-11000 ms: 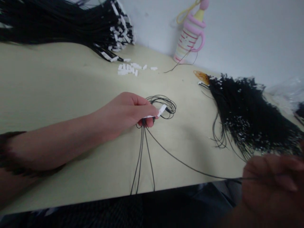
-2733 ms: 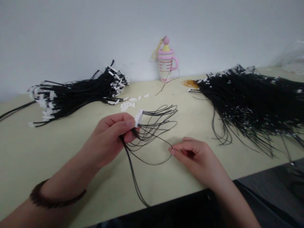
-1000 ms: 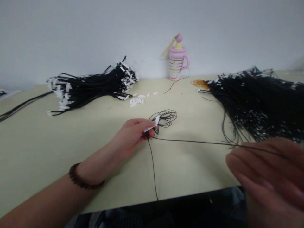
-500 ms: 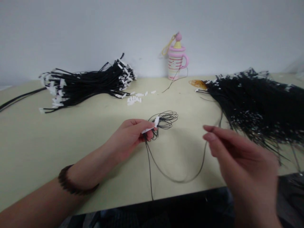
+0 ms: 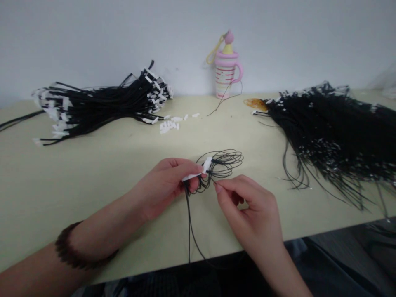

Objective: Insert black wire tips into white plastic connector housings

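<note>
I see the left hand pinching a small white connector between thumb and fingers, just above the table; its open end faces right, which I judge keeps the slots turned toward the other hand. Thin black wires already seated in the connector loop out to its right and trail back under the left hand, then run down over the table's near edge, so their slack lies out of the way. The right hand sits just right of the connector, thumb and forefinger closed narrowly on the tip of a single black wire, that tip almost touching the connector's open end; I cannot tell whether it has entered a slot. A dark beaded bracelet circles the left wrist. Well to the right of the connector lies a large heap of loose black wires, within the right hand's reach. Behind and to the left of the connector lies a bundle of wires with white connectors fitted, and between that bundle and the connector sits a scatter of spare white connectors. Far behind the connector, against the wall, stands a pink cup.
</note>
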The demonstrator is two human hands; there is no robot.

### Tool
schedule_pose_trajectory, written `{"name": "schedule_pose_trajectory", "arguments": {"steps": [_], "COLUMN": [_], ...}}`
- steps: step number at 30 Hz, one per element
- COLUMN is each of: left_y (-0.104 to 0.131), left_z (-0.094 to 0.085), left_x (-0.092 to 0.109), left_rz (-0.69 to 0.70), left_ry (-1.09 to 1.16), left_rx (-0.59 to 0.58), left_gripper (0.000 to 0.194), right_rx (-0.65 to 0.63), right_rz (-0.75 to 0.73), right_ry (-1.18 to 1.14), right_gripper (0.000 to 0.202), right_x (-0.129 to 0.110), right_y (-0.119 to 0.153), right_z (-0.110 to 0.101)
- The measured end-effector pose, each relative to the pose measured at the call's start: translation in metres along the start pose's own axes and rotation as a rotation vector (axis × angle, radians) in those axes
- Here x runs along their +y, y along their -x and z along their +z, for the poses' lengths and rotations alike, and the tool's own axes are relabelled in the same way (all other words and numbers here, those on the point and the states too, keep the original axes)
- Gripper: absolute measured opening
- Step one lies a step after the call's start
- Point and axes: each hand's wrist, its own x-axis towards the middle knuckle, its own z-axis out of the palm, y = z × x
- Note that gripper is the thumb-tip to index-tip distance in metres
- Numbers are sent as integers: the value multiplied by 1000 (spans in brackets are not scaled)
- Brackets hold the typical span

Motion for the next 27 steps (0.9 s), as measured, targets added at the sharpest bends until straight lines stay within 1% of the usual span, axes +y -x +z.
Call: {"name": "schedule_pose_trajectory", "arguments": {"steps": [9,13,16,19,23,27], "left_y": [3,2,2,3,7,9], "left_z": [3,3,3,4,8,12], "left_x": [2,1,1,1,2,1], "left_rz": [29,88,128,146,181,226], "left_ry": [-65,-152,-187,-219,-307,-419], "left_rx": [8,2,-25,-24,10,42], "left_gripper": [21,26,28,29,29,28], "right_rx": [-33,-45,-51,-15,43,32], "right_rz": [11,30,38,25,-11,-31], "right_ry": [-18,-7,8,26,64,81], "right_gripper": [13,14,15,14,13,13], "right_x": [2,3,3,2,-1,-2], "right_y": [0,-1,-2,-2,0,2], "right_z": [1,0,-1,0,2,3]}}
